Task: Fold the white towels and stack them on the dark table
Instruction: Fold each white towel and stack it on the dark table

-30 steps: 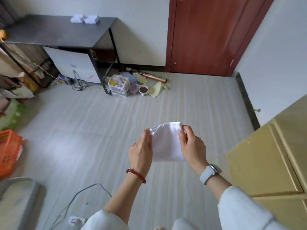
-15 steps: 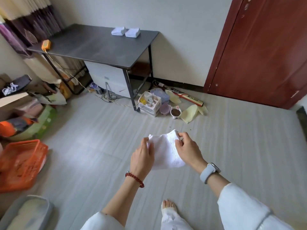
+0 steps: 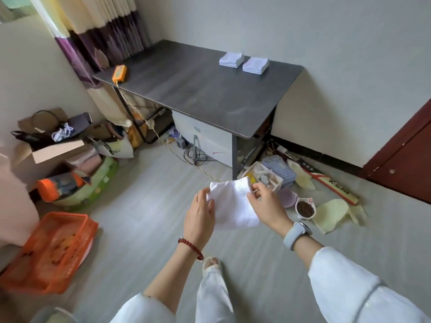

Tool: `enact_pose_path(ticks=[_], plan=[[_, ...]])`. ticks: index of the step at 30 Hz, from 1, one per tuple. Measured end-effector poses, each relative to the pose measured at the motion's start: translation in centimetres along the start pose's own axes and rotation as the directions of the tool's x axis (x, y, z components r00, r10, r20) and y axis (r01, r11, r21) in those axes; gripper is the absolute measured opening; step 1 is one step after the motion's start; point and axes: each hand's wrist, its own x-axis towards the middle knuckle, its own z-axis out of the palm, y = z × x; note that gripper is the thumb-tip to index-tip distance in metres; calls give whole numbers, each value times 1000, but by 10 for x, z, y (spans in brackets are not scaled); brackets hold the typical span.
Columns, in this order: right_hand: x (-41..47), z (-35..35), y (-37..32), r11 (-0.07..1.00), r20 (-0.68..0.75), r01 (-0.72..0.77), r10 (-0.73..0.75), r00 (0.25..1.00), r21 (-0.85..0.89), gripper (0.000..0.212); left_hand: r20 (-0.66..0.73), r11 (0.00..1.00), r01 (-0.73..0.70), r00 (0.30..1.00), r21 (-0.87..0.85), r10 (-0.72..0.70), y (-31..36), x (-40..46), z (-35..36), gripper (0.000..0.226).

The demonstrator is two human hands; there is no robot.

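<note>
Dark grey rectangular table (image 3: 198, 89) stands ahead by the wall, two stacks of folded white towels (image 3: 243, 62) at its far right end. Soft white cloth towel (image 3: 233, 207) is mid-air over the floor, part-folded; left hand (image 3: 199, 217) grips its left edge, right hand (image 3: 268, 206) pinches the top right corner. Step judged: folding in progress; next calls for closing the fold, then carrying it to a stack.

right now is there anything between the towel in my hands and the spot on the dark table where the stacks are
Nothing visible blocks it. The white towel is held over bare floor by the left hand and right hand. The dark table is bare on its near side, up to the two folded stacks. The orange device sits off at the far left edge.
</note>
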Motion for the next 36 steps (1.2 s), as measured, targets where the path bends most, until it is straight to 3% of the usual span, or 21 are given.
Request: enact_pose_path(ticks=[6,10,16,25,36], plan=[[168,14,-81,1000,-106,13,-11,994,18,14,-53,997,-74,996,4,74,-15,205,-31,26],[260,6,-98,994,-184,-36,55,981,103,13,23,996,-83,996,-39,84,0,320,-25,23],[414,-9,-91,968,-203,-152,192,960,200,16,202,967,59,979,-248,-8,24,487,17,18],[624,-47,-78,917,-139,-292,337,931,271,13,411,984,15,910,-180,61,67,712,78,22],[812,-96,-46,917,-384,-356,398,833,178,26,486,972,-70,857,-223,173,134,909,186,23]])
